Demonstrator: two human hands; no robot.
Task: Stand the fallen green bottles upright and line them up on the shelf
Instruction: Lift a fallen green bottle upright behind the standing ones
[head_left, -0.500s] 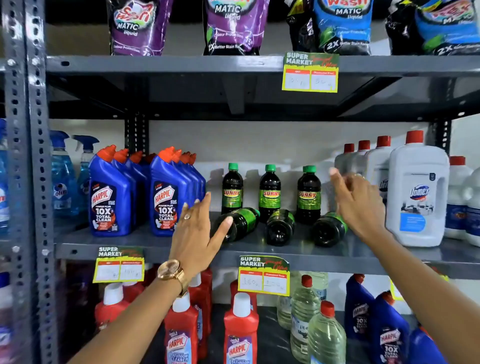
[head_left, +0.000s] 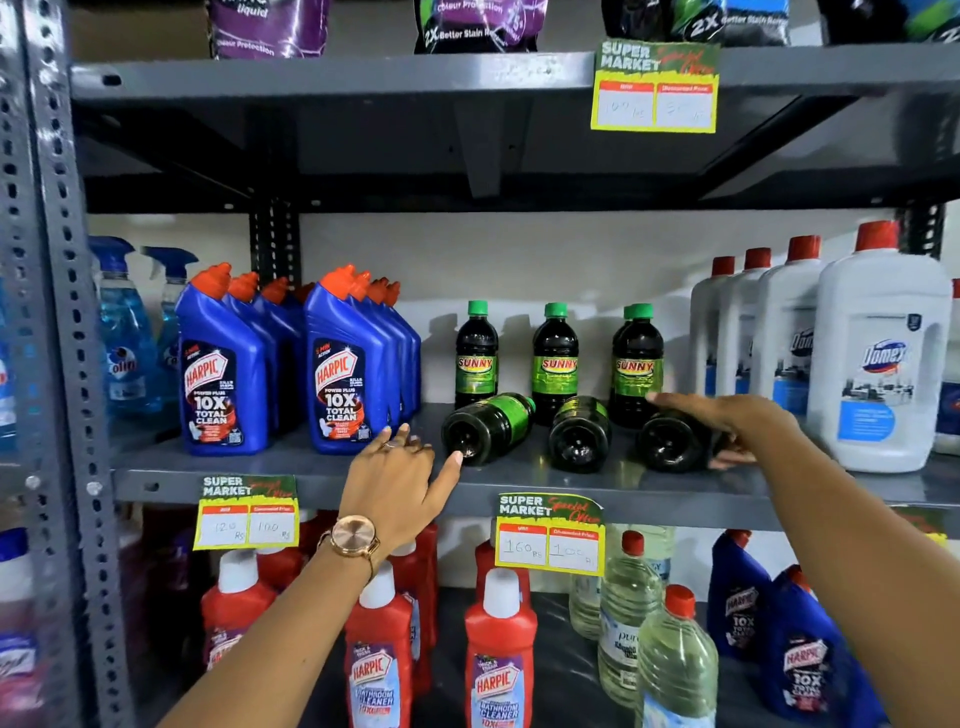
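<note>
**Both hands at the fallen bottles on the middle shelf**

The left hand is being held open, fingers spread; its thumb tip is touching the base of the left fallen bottle, and nothing is being gripped. The right hand is being laid over the right fallen bottle, fingers extended above it and thumb below; whether a firm grip is being applied cannot be told. The middle fallen bottle is being left untouched between them.

Compared with the earlier frame, the left hand is being shown nearer the front edge of the shelf, now in contact with a bottle, and the right hand has been lowered from the air onto its bottle.

All three fallen bottles are lying near the front edge, round dark bases facing outward, green caps pointing to the back. Three upright bottles are standing behind them. The bottles are cylindrical, glossy and dark, with green labels. The shelf is grey painted metal.
</note>
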